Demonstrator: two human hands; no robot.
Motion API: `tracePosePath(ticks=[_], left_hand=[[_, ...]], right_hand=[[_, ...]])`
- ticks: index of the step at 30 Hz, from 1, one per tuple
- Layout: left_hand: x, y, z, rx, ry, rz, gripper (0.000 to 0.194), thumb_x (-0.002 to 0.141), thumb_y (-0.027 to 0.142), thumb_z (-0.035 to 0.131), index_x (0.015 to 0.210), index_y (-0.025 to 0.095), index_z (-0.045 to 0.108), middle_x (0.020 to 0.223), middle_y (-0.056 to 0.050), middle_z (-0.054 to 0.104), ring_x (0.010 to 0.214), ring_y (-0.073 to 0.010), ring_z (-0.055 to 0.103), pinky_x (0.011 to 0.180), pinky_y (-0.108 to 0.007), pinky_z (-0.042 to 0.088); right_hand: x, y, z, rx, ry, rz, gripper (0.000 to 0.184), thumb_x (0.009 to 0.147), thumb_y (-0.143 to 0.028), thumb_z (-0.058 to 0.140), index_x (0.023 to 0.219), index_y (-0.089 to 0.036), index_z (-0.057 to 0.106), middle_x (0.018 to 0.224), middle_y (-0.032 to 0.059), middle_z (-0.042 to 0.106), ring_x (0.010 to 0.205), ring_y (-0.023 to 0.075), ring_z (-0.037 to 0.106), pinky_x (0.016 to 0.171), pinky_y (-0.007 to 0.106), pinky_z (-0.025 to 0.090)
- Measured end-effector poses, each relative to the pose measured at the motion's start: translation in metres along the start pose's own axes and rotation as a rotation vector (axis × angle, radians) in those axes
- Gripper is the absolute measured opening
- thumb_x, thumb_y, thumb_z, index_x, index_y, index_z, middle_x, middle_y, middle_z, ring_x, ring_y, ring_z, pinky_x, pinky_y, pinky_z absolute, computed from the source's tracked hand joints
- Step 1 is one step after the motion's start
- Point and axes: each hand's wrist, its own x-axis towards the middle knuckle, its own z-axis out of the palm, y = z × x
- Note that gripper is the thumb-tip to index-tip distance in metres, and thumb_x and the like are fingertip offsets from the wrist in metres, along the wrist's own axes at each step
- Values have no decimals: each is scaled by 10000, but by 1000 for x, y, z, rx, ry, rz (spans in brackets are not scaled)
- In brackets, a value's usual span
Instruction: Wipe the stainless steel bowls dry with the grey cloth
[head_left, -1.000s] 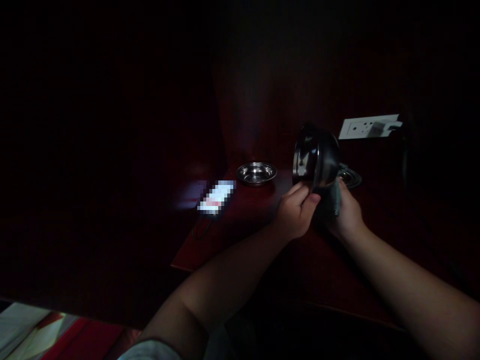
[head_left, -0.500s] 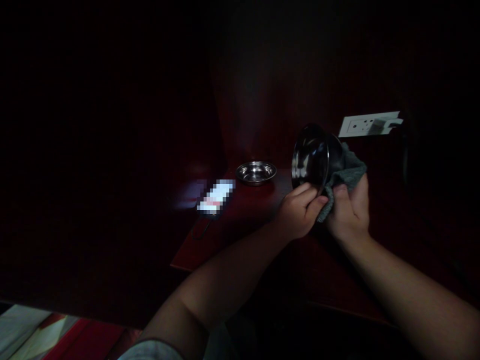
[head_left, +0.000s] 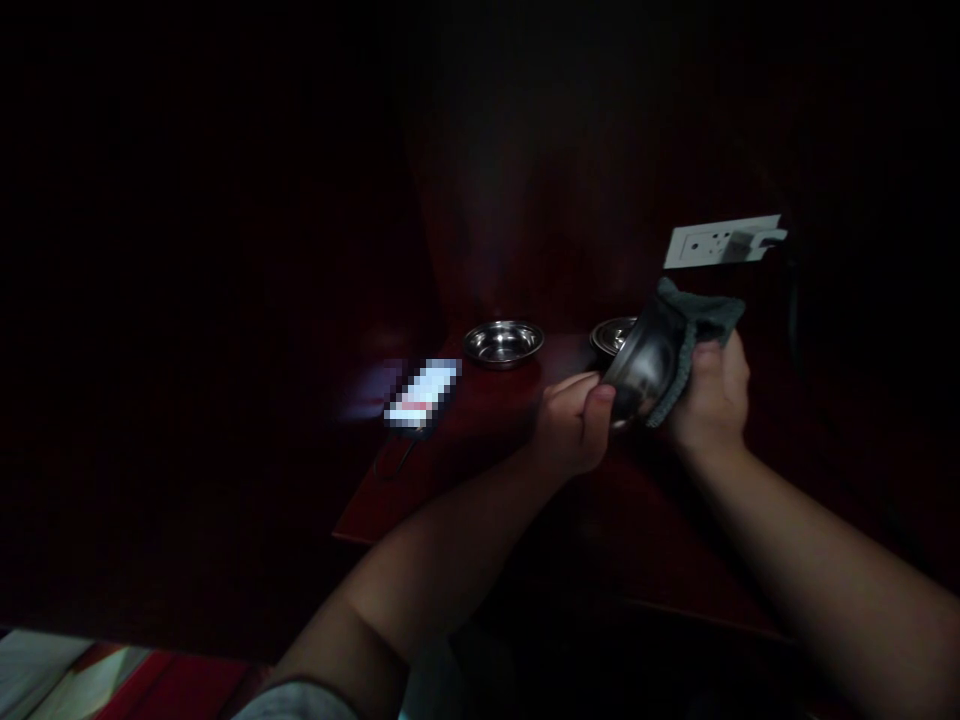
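Observation:
My left hand grips the rim of a shiny metal bowl, thumb on the outside and fingers curled over the edge. The bowl is tilted on its side above the dark red tabletop, its outer wall toward me. Against the bowl's right side, my right hand holds a grey-green cloth, which drapes over the base and wall. Some of my right fingers are hidden behind the cloth. Partly covered by the bowl, a round metal dish or lid lies on the table.
A shallow steel dish stands on the red tabletop near the back. Left of it lies a lit phone, screen blurred, with a cable. A white socket panel with a plug is on the back wall. The surroundings are very dark.
The bowl has turned so its outer wall faces me, where its mouth side showed before. The cloth has come into view on its right side, and the dish behind now shows left of the bowl.

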Motion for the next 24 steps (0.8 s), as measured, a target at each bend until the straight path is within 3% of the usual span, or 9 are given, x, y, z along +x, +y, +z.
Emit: tracePosePath(ticks=[9,14,18,24], left_hand=[[-2,-1,-3,-42,-29,1,475,937,411,228,611,172,477,596,-37,501,571,-138,476,554,-294,381],[-1,-1,-2,-29,-22,12,498,939,415,220,656,153,535,649,-62,553,628,-152,519,601,-308,418],[0,-2,0,-6,-3,7,485,938,402,236,679,142,552,659,-65,560,642,-153,529,614,-311,428],[1,-2,0,-22,-3,-2,466,935,400,236,723,141,560,697,-68,572,678,-158,535,634,-312,436]], right_hand=[[5,12,3,78,126,392,370,833,-505,450,933,-216,660,878,-17,633,875,129,561,854,273,387],[3,10,11,329,169,650,340,806,-473,512,899,-178,654,888,-8,655,878,139,596,786,269,469],[3,5,14,457,144,760,305,802,-455,541,778,-164,631,720,-10,639,667,119,598,618,230,505],[0,4,15,559,100,815,311,811,-448,553,774,-146,619,696,-6,639,583,103,575,542,211,501]])
